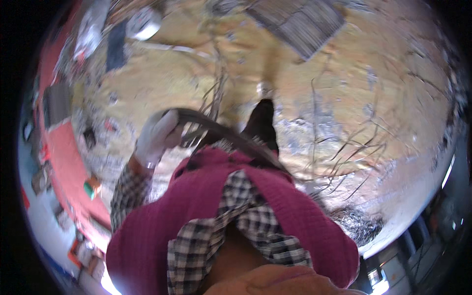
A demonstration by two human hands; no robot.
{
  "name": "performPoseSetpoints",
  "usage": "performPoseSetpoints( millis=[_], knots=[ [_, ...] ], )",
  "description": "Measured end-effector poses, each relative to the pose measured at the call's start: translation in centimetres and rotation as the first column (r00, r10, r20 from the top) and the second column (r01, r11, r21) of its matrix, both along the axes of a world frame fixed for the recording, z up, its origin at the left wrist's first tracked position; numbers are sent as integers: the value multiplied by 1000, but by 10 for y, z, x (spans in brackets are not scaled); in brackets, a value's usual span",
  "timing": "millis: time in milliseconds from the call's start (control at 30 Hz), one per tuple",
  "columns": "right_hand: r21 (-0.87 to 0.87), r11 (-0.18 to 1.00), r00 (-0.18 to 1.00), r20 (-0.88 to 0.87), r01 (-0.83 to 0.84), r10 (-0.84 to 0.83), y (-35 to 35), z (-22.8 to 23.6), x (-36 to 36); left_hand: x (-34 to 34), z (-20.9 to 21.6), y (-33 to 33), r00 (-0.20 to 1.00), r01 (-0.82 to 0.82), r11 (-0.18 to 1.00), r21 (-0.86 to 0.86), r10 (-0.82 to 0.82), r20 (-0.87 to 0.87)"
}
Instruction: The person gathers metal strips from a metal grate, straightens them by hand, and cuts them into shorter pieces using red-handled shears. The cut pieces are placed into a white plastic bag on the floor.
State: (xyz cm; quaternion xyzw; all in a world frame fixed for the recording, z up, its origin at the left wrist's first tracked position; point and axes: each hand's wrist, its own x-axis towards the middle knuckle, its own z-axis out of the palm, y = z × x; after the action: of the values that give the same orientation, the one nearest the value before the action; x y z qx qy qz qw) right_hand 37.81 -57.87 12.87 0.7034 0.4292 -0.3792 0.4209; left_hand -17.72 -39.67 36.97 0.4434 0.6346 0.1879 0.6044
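Observation:
My left hand (160, 135), in a white glove, is closed at the left of my waist. It grips a bundle of long, thin, grey-brown strips (216, 127). From the glove the bundle runs to the right, slanting down across the front of my body. More loose strips (216, 93) trail over the floor beyond it. Motion blur hides what the strips are made of. My right hand does not show, and neither does its forearm. My dark-clad leg (261, 123) reaches forward under the bundle, with a pale shoe tip (264, 89) ahead.
A yellowish, littered sheet (167, 73) covers the floor. A slatted grey panel (302, 27) lies at the far side, and a round white object (143, 23) at the far left. Loose strands (361, 147) spread at right, near a dark tangled heap (356, 226). A red strip (73, 162) borders the left.

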Motion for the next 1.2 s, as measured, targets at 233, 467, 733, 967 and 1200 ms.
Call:
performPoseSetpoints(
  millis=[233, 467, 733, 967, 1200],
  knots=[
    [210, 974, 984, -134, -86, 116, 60, 39, -55, -37, 0, -56, 939, -61, 992, -111, 94, 329],
    [900, 356, 522, -435, 251, 733, 126, 150, -263, -15, -13, -95, 949, 311, 950, 29, -312, 37],
    [312, 949, 185, -932, -35, 313, 119, 159, -383, -25, -18, -112, 909, 390, 918, 66, -395, 132],
    [-163, 972, -257, -959, 169, -116, 142, 206, -447, -79, -21, -116, 896, -40, 982, 184, -46, 441],
    [-3, 902, -268, -955, 433, 126, 153, 235, -628, -214, -5, -107, 973, -229, 763, 605, 202, 113]
  ],
)
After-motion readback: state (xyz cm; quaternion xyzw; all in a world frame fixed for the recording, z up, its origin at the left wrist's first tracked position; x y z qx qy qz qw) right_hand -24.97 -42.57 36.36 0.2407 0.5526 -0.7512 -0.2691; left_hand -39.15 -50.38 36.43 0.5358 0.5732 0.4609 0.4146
